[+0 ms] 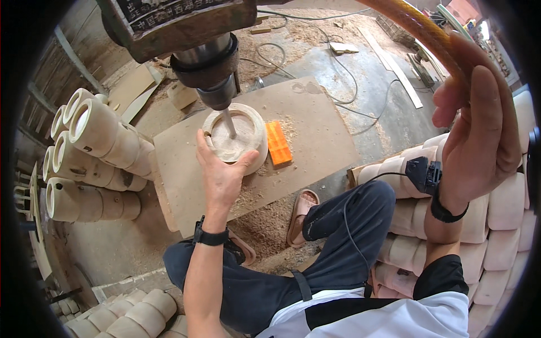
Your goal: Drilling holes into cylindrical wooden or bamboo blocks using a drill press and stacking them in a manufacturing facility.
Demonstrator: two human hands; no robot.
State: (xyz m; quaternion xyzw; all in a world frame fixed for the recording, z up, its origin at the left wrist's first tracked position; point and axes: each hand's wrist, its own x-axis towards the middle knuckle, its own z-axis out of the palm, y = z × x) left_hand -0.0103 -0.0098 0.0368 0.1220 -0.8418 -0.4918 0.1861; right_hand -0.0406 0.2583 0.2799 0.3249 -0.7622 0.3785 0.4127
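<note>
My left hand (221, 177) grips the near side of a round, pale wooden bowl blank (258, 125), with thumb and fingers spread around its rim. The blank has a shallow round hollow and rests on a brown board (321, 129). From above, a drill bit (229, 123) under a metal chuck (217, 93) reaches down into the hollow. Up at the right, my right hand (479, 118) is closed around the end of an orange lever (417, 31). An orange rectangular block (279, 143) lies on the board just right of the blank.
Stacks of pale wooden blanks (93, 129) stand at the left, with others (501, 211) piled on the right and more (141, 315) at the lower left. Sawdust and a dark cable (349, 73) lie on the floor beyond the board. The drill head (180, 28) overhangs the board.
</note>
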